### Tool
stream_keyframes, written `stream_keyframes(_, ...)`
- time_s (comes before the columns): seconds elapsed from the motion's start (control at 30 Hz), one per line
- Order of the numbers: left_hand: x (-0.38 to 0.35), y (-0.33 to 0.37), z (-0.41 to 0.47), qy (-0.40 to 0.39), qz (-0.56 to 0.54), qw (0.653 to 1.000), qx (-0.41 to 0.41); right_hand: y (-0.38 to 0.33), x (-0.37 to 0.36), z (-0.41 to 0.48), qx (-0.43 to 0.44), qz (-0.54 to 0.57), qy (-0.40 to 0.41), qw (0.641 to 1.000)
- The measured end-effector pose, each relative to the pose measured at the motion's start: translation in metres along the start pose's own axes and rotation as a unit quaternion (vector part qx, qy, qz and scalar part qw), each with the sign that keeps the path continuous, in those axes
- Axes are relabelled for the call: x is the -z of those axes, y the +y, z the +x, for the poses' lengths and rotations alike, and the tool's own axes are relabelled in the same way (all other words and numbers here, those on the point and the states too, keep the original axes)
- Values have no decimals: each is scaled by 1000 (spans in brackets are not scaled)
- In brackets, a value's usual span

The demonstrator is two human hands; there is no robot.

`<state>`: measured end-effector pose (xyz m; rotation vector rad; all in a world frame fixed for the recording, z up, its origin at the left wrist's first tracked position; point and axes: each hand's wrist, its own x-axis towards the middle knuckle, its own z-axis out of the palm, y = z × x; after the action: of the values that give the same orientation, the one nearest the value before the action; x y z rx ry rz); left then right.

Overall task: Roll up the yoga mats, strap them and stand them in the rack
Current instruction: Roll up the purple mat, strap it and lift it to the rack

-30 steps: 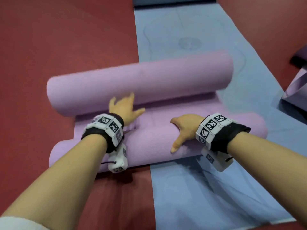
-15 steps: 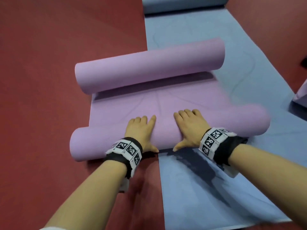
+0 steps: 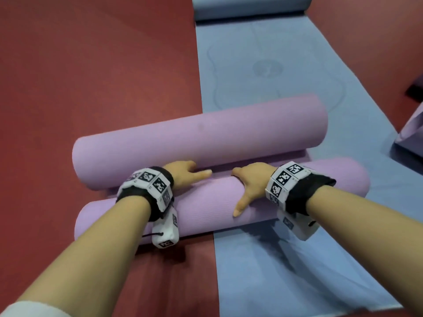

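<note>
A pink yoga mat [image 3: 206,209] lies across the floor, rolled from both ends into a near roll and a far roll [image 3: 201,143] with only a narrow flat strip between them. My left hand [image 3: 185,173] lies over the top of the near roll, fingers reaching into the gap. My right hand [image 3: 249,186] presses on the same roll, fingers over its far side and thumb pointing down its near face. Under the pink mat a blue yoga mat [image 3: 263,72] lies flat, its far end rolled up [image 3: 249,8].
Red floor [image 3: 91,76] spreads to the left and far right. A pale purple object [image 3: 412,131] with a dark piece behind it sits at the right edge. Both my wrists wear black bands with white marker blocks.
My hands have pushed the near roll forward, so the flat strip between the two rolls has shrunk to a narrow gap. My fingers now reach over the roll's far side.
</note>
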<state>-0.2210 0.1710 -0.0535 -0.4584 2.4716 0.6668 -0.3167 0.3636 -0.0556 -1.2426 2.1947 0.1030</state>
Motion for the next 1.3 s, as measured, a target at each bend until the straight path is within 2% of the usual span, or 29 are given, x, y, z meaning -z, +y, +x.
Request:
stream_keyframes(0.07, 6, 3, 6, 98, 111, 988, 40, 2, -1, 2, -3, 14, -7, 1000)
stream_keyframes(0.13, 4, 11, 2, 150, 131, 978, 55, 2, -2, 2, -4, 23, -14, 1000)
stream_keyframes(0.2, -3, 17, -3, 124, 126, 983, 39, 5, -2, 2, -4, 19, 9, 1000)
stream_keyframes(0.27, -17, 21, -13, 83, 162, 983, 12, 11, 0, 3, -22, 47, 76, 996)
stream_keyframes(0.33, -33, 21, -22, 111, 200, 973, -12, 12, 3, 4, -50, 81, 161, 982)
stream_keyframes(0.37, -40, 19, -25, 139, 224, 965, -8, 10, 3, 5, -52, 62, 186, 979)
stream_keyframes(0.47, -47, 19, -26, 178, 271, 946, 19, 3, 0, 2, -31, -33, 171, 984)
stream_keyframes(0.6, -39, 17, -22, 189, 258, 947, -4, -1, 2, -5, -18, -125, 122, 984)
stream_keyframes(0.77, -27, 15, -16, 182, 251, 951, -20, -1, 19, 8, -10, -145, 116, 983)
stream_keyframes(0.93, -19, 14, -9, 165, 237, 957, -18, 4, 23, 14, -16, -103, 118, 988)
stream_keyframes(1.07, -9, 10, -3, 141, 161, 977, -6, 9, 21, 10, -41, -29, 149, 988)
stream_keyframes(1.17, -4, 8, 5, 114, 147, 982, 8, 10, 22, 11, -47, 6, 128, 991)
stream_keyframes(1.3, -2, 6, 19, 67, 92, 992, 55, -3, 15, 13, -39, -109, 105, 988)
